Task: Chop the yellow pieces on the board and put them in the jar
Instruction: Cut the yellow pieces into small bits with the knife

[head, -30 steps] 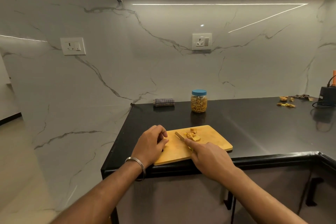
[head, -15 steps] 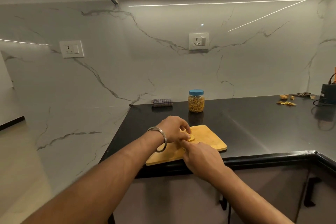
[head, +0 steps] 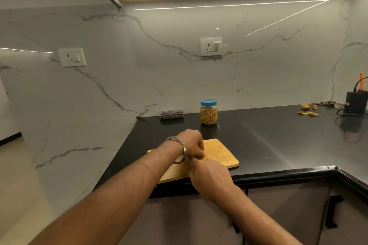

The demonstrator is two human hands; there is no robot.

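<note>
A wooden cutting board (head: 221, 154) lies at the near edge of the black counter (head: 268, 139). My left hand (head: 191, 143), with a metal bangle on the wrist, is curled down over the middle of the board and covers the yellow pieces. My right hand (head: 211, 176) is closed just in front of it, knuckles up, touching the left hand; the knife it holds is hidden under both hands. The clear jar (head: 208, 113) with a blue lid stands behind the board, lid on, filled with yellow pieces.
A folded checked cloth (head: 171, 114) lies against the wall left of the jar. At the far right sit yellow scraps (head: 307, 113) and a black box with a cable (head: 356, 101). The counter edge turns a corner at the right.
My left hand has moved from the board's left edge to the middle, onto the yellow pieces. My right hand has closed in behind it, and the knife blade is no longer visible.
</note>
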